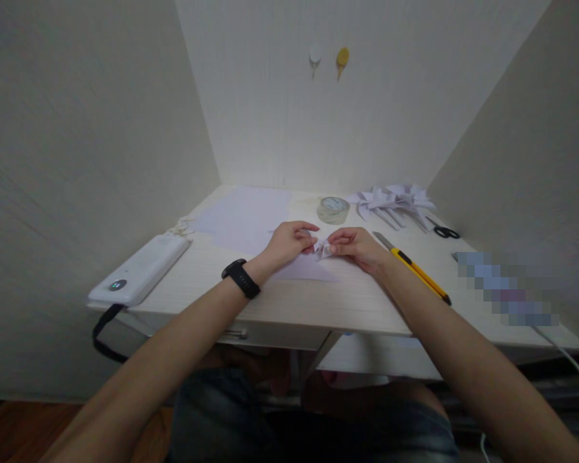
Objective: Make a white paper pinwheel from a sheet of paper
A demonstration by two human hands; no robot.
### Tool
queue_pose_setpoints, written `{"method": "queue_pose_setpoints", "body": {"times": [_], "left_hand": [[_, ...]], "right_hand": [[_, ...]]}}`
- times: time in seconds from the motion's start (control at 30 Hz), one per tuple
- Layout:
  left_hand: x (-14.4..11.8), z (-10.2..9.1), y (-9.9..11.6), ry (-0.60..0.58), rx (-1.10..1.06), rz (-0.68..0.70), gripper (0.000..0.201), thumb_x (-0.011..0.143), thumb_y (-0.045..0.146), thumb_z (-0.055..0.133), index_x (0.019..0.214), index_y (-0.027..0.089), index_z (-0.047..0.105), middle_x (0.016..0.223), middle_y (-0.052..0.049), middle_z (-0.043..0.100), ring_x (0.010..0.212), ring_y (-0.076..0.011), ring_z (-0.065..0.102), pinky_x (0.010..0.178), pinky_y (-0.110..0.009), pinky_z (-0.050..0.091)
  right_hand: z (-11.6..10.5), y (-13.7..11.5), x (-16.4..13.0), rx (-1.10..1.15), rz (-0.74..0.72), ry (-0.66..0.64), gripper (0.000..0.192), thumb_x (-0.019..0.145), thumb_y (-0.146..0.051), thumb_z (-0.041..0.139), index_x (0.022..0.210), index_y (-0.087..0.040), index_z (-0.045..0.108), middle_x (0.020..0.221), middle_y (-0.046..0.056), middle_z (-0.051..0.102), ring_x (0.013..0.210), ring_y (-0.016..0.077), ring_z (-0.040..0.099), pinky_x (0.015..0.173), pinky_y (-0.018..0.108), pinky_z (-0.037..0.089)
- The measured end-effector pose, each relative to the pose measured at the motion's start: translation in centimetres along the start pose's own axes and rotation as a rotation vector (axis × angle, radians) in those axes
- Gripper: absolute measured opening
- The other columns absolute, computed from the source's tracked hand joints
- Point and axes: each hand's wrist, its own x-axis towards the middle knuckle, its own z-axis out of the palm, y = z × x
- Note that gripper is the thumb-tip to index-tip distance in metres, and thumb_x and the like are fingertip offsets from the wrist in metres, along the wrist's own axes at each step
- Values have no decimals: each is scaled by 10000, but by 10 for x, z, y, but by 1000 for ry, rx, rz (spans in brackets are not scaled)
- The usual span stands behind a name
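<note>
Pinching small, folded white paper (323, 250) in right fingers (343, 234), touching it with left fingers (305, 226), cannot tell if clamped; facing round, clear tape roll (333, 215) beyond fingertips, long yellow-black utility knife (421, 271) rightward.

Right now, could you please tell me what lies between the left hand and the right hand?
The head view shows a small folded white paper between the left hand and the right hand, touching both.

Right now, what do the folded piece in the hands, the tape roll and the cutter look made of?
Folded piece: likely paper, matte white, going by its thin creased flaps.
Tape roll: probably clear plastic film, judging by its translucent look.
Cutter: evenly yellow handle suggests plastic; grey blade, probably metal.
</note>
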Motion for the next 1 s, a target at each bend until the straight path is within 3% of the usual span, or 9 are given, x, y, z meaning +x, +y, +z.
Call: {"method": "queue_pose_setpoints", "body": {"times": [1.0], "left_hand": [[0,2,1,1,46,-40,231,815,42,653,1039,71,699,621,-33,696,551,-92,624,580,-201,501]], "right_hand": [[0,3,2,-23,6,22,342,460,-222,934,734,-166,736,708,28,744,662,152,675,734,321,525]]}}
